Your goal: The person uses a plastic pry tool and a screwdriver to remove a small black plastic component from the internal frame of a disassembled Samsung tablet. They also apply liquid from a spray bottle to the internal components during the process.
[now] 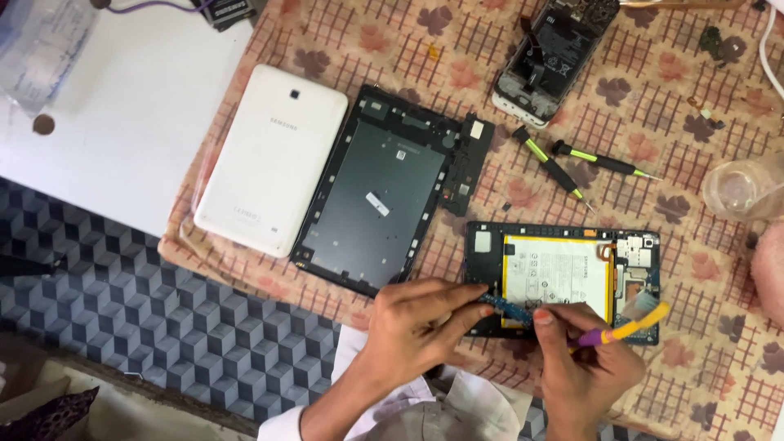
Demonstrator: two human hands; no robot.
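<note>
Low in the middle of the frame, the left hand [420, 318] pinches a small blue circuit strip [500, 305] between thumb and fingertips. The strip lies at the lower edge of the opened black tablet with a white battery inside [562, 278], which sits at the lower right of the frame on the worktop with a pink leaf-pattern cloth [653, 98].

The right hand [584, 359] is curled tight around a yellow and purple plastic pry tool [625, 328] (its yellow end sticks out to the right). One finger of this hand presses down just beside the blue strip.

In the middle of the frame lies a black tablet back frame [371, 192], touching a white tablet lying face down [272, 159] on its left. Two black screwdrivers with green bands [572, 167] rest above the opened tablet. An opened phone with its insides showing [551, 53] lies near the top. A clear plastic cup [743, 189] sits at the right edge. A grey and blue cube-pattern floor [147, 302] fills the lower left.
</note>
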